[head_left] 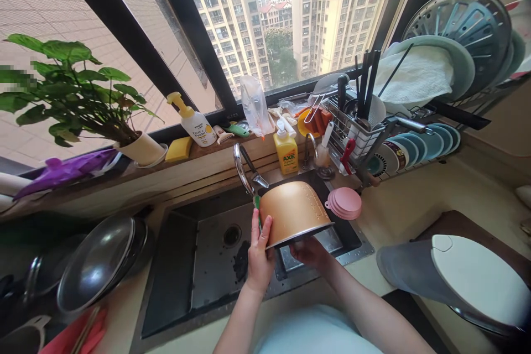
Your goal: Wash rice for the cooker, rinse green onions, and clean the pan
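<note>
A copper-coloured inner pot (292, 210) with measuring marks is held tilted over the dark sink (199, 257), its open mouth facing down toward me. My left hand (260, 257) grips its left rim, with a thin green item pressed under the fingers. My right hand (307, 251) supports the rim from below, partly hidden by the pot. The curved tap (244, 168) rises just behind the pot.
A yellow dish soap bottle (286, 152) and pink round lids (345, 203) flank the sink. A dish rack (398, 138) with plates and utensils fills the right. A rice cooker (460, 279) sits near right. Pans (99, 263) lie left, a potted plant (78, 94) on the sill.
</note>
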Demonstrator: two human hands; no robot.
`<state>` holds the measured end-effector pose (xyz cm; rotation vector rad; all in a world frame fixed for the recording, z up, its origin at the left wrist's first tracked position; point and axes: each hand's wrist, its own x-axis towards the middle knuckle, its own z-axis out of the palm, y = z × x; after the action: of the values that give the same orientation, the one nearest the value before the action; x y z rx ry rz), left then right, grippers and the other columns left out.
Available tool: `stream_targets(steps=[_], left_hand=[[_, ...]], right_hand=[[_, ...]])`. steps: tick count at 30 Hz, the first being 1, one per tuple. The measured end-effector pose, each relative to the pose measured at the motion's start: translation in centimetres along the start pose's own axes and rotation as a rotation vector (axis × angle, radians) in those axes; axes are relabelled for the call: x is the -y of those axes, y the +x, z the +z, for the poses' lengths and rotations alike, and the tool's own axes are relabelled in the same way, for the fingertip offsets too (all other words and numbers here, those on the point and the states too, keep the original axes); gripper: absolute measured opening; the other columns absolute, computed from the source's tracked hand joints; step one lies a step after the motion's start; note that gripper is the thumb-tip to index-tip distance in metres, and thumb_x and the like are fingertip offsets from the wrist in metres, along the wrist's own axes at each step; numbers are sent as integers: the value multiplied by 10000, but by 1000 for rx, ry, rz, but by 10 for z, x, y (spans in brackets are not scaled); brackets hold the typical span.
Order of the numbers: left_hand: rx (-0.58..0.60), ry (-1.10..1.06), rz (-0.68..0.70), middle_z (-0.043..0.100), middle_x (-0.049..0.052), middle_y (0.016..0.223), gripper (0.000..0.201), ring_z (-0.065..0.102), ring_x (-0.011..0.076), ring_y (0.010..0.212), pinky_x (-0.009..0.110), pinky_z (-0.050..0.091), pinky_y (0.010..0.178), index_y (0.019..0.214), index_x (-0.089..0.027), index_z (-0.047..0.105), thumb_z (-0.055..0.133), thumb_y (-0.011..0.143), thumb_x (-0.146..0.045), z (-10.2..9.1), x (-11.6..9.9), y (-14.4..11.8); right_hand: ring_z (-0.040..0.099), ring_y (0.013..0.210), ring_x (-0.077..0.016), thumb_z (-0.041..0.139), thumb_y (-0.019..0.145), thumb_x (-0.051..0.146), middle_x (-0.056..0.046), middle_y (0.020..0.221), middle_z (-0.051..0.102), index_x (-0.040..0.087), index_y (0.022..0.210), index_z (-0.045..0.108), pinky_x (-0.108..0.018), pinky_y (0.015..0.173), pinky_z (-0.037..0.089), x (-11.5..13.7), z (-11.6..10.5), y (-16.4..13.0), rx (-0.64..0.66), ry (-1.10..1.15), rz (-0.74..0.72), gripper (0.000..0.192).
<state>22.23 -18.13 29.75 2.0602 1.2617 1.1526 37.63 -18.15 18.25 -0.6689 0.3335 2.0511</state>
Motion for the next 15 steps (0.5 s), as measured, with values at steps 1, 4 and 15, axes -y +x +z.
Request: stream_targets(steps=[1, 4, 15], left_hand=[[1, 5, 5, 57, -37, 1599, 820, 295, 203, 1394, 336, 370, 1085, 1418, -454, 296, 428, 798, 66, 0, 0, 0], [3, 7, 9, 52, -42, 1599, 805, 285, 197, 1399, 337, 368, 1088, 1420, -445, 299, 411, 806, 64, -1, 0, 0], [-10, -23, -11, 65, -38, 1597, 758, 338, 204, 1375, 327, 396, 1065, 1405, -447, 332, 424, 826, 33, 1, 4, -4]], right_hand=[[618, 605, -104, 563, 869, 231, 4, 722, 680, 167, 915, 619, -220, 586, 490, 0, 0, 0, -4, -7, 1, 97], [607, 581, -105, 537, 888, 236, 6, 684, 666, 159, 880, 618, -220, 569, 482, -1, 0, 1, -5, -12, -5, 112], [619, 611, -115, 583, 862, 233, 6, 711, 677, 173, 937, 612, -228, 589, 492, -3, -5, 0, -12, -14, -16, 101]])
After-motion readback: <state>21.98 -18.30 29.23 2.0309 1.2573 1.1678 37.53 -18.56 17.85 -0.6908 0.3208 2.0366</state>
